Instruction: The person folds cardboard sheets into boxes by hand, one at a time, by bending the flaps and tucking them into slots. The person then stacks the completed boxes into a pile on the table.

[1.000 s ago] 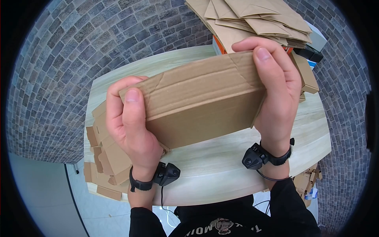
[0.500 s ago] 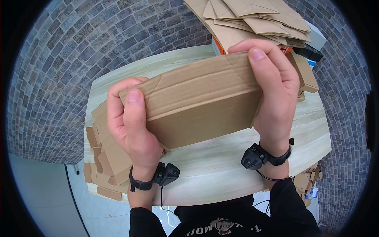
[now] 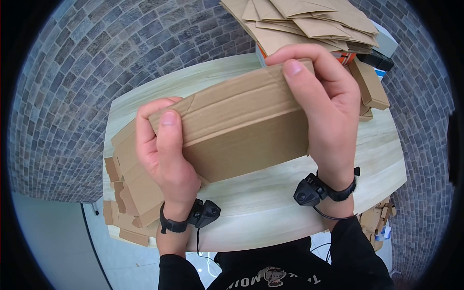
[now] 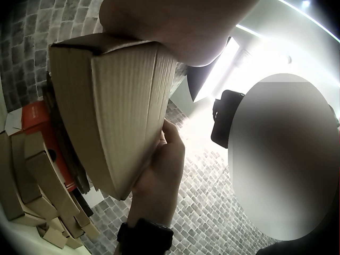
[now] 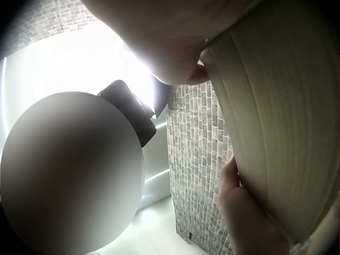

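Note:
A brown cardboard box (image 3: 241,116) is held up over the table, tilted with its right end higher in the head view. My left hand (image 3: 169,150) grips the left end, thumb on the near top edge and fingers behind. At the other end my right hand (image 3: 331,108) holds the upper corner between thumb and bent forefinger. Creased lines run along the face turned to me. From the left wrist, the box (image 4: 122,106) shows its long ribbed side, with the right hand (image 4: 159,175) at its far end. The box (image 5: 281,117) fills the right of the right wrist view.
Flattened cardboard pieces (image 3: 133,186) lie on the table's left side. Folded brown paper bags (image 3: 309,24) are stacked at the back right, near a small cardboard box (image 3: 369,84). More cardboard (image 3: 374,222) sits below the table's right edge. A brick-patterned wall (image 3: 159,43) stands behind.
My right hand has moved left and its thumb lies further in along the box's face. The left hand has shifted slightly right. Both still hold the box.

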The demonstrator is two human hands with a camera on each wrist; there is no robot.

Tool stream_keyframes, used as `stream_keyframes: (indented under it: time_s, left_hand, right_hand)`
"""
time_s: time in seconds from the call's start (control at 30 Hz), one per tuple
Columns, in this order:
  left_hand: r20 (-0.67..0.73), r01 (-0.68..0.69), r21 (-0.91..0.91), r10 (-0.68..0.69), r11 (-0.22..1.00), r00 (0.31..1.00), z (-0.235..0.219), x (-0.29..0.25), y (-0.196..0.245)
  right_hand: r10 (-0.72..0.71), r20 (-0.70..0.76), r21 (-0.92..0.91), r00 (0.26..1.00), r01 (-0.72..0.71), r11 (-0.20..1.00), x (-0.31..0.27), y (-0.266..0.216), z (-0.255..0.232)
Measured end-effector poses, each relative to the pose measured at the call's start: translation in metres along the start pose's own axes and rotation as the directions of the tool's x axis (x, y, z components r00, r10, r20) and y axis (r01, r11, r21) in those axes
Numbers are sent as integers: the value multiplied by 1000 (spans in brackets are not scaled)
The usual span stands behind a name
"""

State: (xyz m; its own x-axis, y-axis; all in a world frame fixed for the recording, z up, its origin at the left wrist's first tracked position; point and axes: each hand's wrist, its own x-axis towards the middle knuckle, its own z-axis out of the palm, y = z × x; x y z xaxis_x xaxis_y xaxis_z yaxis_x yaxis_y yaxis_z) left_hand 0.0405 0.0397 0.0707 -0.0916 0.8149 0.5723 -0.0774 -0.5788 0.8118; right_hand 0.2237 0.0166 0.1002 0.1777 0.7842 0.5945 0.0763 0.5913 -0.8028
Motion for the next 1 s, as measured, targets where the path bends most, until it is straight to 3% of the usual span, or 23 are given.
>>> stream_keyframes:
  time_s: [0.33,0.43,0.5,0.6,0.67,0.77,0.93,1.0]
  left_hand:
    - [43,91,-65,-88,994,995,7,-7,-7]
    - [9,130,3,-130,991,991,10,-6,-3]
    - [27,125,-28,-124,992,992,9,-3,8]
    - [16,121,-91,-120,988,993,15,-1,14]
    - [-6,128,-88,-129,988,992,11,0,12]
    - [15,78,-18,-78,997,997,4,7,6]
    - [-90,23,91,-15,996,996,-4,14,6]
    - [-109,28,104,-16,994,994,-4,17,8]
  right_hand:
    - [-11,46,-56,999,13,998,1,0,-7]
    - [11,60,-64,998,-7,998,-2,-3,-10]
    - [71,46,32,996,-72,997,-5,-4,-12]
    - [-20,29,-32,999,21,999,1,-4,-13]
    - [-2,21,11,1000,2,1000,2,-4,-11]
    - [44,-11,70,999,-43,997,2,-4,-7]
    - [184,-45,116,982,-178,977,1,-5,1]
    - [150,-27,136,988,-145,980,-1,-2,7]
